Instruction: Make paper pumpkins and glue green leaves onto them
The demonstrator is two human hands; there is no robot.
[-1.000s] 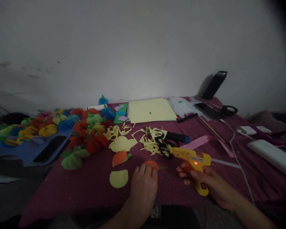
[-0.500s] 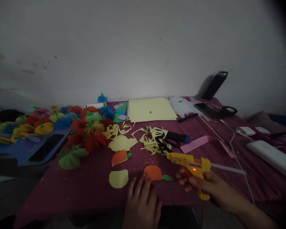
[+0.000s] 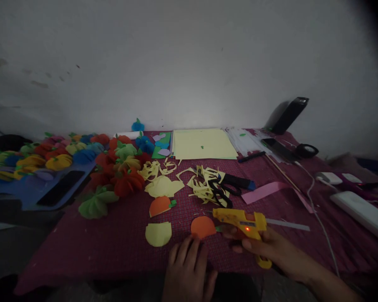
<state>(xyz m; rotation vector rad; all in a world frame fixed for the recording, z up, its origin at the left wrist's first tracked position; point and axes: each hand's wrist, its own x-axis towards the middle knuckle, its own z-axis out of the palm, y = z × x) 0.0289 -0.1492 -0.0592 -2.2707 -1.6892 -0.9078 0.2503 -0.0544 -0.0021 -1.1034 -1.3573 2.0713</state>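
The bench point(image 3: 119, 251), spread with maroon cloth, runs across the whole view; take its middle as a clock's centre. Between nine and ten o'clock lies a crowd of many-coloured paper pumpkins point(image 3: 85, 156), and at twelve a stack of pale yellow sheets point(image 3: 204, 144). At four, the right hand point(image 3: 271, 247) has its grip closed round the handle of a yellow glue gun point(image 3: 236, 218), whose red light glows and whose nozzle points toward nine. At six, the left hand point(image 3: 187, 268) lies palm down, its grip relaxed, fingers outstretched and slightly spread, with hold of nothing. A pink ribbon point(image 3: 264, 191) curves at three. Also at six, the orange cutout point(image 3: 203, 227) lies flat just beyond the left fingertips; whether they touch it I cannot tell. Smallest, its green leaf point(image 3: 219, 229) sits partly hidden behind the right hand's fingers
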